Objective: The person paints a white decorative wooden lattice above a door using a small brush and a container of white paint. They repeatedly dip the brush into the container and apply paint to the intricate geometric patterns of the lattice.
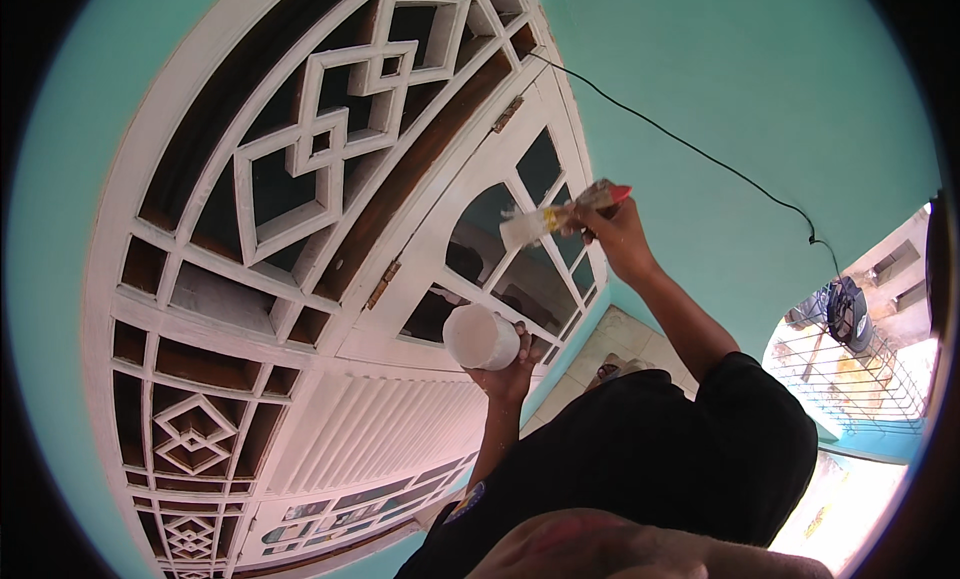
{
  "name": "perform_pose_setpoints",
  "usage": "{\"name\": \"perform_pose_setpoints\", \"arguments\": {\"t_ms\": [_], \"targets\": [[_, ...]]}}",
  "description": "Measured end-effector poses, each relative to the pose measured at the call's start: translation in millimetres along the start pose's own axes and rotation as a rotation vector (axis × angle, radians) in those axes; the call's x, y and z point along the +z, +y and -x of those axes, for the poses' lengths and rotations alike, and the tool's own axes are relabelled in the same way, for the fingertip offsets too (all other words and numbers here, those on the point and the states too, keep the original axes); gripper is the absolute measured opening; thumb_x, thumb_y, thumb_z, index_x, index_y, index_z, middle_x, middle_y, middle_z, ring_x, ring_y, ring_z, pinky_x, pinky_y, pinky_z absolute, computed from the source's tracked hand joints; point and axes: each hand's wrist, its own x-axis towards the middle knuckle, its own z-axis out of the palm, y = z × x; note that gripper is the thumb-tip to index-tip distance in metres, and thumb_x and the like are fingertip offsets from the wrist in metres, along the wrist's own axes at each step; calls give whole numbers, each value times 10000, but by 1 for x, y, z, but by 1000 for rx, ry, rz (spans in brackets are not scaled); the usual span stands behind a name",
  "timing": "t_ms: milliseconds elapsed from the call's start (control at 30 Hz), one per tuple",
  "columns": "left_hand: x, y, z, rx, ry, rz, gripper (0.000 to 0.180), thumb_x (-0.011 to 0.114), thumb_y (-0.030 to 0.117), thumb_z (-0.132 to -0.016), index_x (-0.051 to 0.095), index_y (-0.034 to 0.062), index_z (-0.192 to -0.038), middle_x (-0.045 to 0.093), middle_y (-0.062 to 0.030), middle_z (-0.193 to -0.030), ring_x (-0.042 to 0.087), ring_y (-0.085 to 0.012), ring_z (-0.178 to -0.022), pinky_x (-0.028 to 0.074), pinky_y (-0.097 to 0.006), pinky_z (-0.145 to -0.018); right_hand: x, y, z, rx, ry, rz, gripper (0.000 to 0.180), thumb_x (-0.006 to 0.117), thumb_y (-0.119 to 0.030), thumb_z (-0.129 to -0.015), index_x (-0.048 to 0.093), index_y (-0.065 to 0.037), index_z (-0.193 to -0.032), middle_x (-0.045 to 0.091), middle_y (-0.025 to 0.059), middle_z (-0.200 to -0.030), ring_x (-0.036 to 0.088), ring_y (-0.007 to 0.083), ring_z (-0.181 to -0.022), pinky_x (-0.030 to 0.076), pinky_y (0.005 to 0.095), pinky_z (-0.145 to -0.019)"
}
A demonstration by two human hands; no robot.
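Note:
My left hand (505,371) grips a white paint cup (478,336) from below and holds it in front of the white door (380,419). My right hand (612,229) is closed around a paintbrush (560,214) that has a yellow band and a red-tipped handle. The brush's white bristles rest against a white bar between the glass panes (480,234) of the door. My black sleeve and shirt (660,459) fill the lower right.
A white lattice frame (310,149) with diamond shapes and dark openings spans the left. A turquoise wall (740,69) carries a thin black cable (700,154). A tiled floor (610,344) lies below the door. A metal grille (860,379) and a round fan (848,314) are at the right.

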Motion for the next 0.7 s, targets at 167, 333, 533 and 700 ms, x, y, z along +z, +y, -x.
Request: {"name": "perform_pose_setpoints", "arguments": {"t_ms": [167, 333, 533, 700], "targets": [[2, -5, -10, -56, 12, 30, 777, 627, 605, -840, 439, 92, -1393, 486, -215, -1164, 504, -284, -849, 442, -404, -760, -34, -82, -144, -700, 194, 262, 166, 697, -117, -915, 638, 22, -985, 717, 89, -918, 718, 145, -812, 507, 252, -589], [0, -8, -15, -49, 91, 2, 791, 629, 625, -830, 444, 106, -1396, 501, -214, -1145, 504, -283, -849, 435, -409, -763, -40, -161, -258, -929, 41, 1003, 196, 744, -204, -838, 719, -123, -1014, 733, 64, -950, 693, 246, -800, 530, 365, -714], [0, -12, -29, -49, 185, -9, 815, 607, 702, -794, 489, 102, -1333, 515, -218, -1140, 499, -276, -821, 432, -391, -736, -21, -196, -287, -906, -260, 1324, 123, 749, -144, -825, 719, -138, -945, 726, 59, -845, 687, 246, -792, 527, 417, -764], [3, -22, -33, 42, 273, -46, 830, 565, 745, -781, 521, 90, -1289, 541, -200, -1093, 516, -264, -781, 433, -385, -691, -16, -222, -277, -665, -404, 1160, 112, 747, -96, -809, 738, -130, -915, 725, 38, -814, 689, 235, -808, 528, 411, -762]]}}
